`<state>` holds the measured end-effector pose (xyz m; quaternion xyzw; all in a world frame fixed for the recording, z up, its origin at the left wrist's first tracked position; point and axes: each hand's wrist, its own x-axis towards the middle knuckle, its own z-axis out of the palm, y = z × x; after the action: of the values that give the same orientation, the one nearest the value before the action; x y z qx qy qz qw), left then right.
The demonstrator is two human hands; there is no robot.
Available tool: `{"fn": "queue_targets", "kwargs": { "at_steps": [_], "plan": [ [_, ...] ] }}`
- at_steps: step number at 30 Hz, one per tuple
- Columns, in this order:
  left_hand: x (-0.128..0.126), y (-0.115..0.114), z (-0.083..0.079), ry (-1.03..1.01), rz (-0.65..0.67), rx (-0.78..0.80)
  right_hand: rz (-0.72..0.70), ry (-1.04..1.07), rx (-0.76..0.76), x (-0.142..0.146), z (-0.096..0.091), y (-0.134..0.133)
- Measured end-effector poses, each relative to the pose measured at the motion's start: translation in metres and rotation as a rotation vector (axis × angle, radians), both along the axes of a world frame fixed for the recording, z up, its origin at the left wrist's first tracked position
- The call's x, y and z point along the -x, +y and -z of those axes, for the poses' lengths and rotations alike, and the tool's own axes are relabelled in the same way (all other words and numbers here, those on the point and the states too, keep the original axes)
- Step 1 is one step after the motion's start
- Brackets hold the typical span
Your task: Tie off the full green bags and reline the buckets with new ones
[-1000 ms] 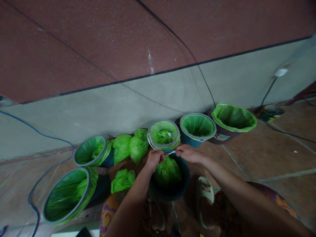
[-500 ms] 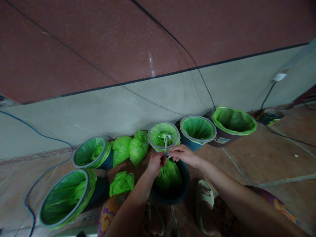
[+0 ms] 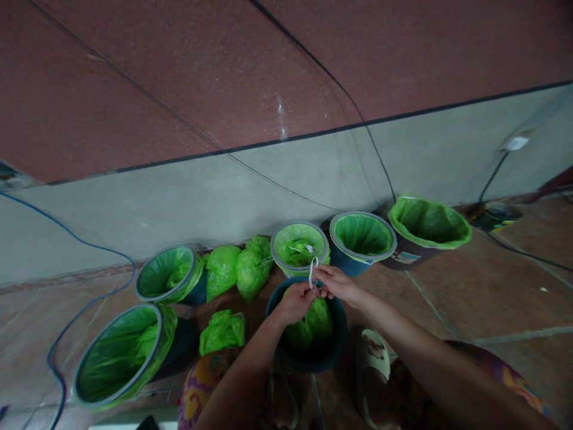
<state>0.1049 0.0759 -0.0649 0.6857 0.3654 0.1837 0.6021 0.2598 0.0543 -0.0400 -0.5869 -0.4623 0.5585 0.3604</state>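
Note:
My left hand (image 3: 297, 301) and my right hand (image 3: 333, 282) meet over a dark blue bin (image 3: 339, 340), with fingers closed close together. Between them is a white string (image 3: 312, 267), its loop standing up above the fingers. Below, a green plastic bag (image 3: 316, 325) sits gathered inside the bin, its top partly hidden by my hands. Just behind stands a grey-rimmed bin (image 3: 277, 243) with a green liner and a crumpled green bag (image 3: 298, 254) in it.
Right of it stand a blue lined bin (image 3: 353, 264) and a brown lined bin (image 3: 405, 257). On the left are two more lined bins (image 3: 154, 251) (image 3: 83, 364), green bags (image 3: 222, 269) and a folded green bundle (image 3: 222, 331). A blue cable (image 3: 76, 316) crosses the floor. A slipper (image 3: 376, 352) is near the bin.
My hands have come closer together and shifted slightly right. The white string, stretched upward before, now forms a loop above my fingers. The view has shifted slightly.

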Motion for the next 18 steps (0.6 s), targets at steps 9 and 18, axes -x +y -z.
{"fn": "queue_targets", "kwargs": {
  "at_steps": [9, 18],
  "plan": [
    [-0.001, 0.006, 0.006, -0.018, -0.164, -0.011, -0.175, -0.045, 0.030, 0.001, 0.017, -0.002],
    [0.000, 0.006, 0.000, 0.067, -0.296, 0.011, -0.112, -0.071, 0.061, 0.006, 0.009, -0.003]
  ]
}}
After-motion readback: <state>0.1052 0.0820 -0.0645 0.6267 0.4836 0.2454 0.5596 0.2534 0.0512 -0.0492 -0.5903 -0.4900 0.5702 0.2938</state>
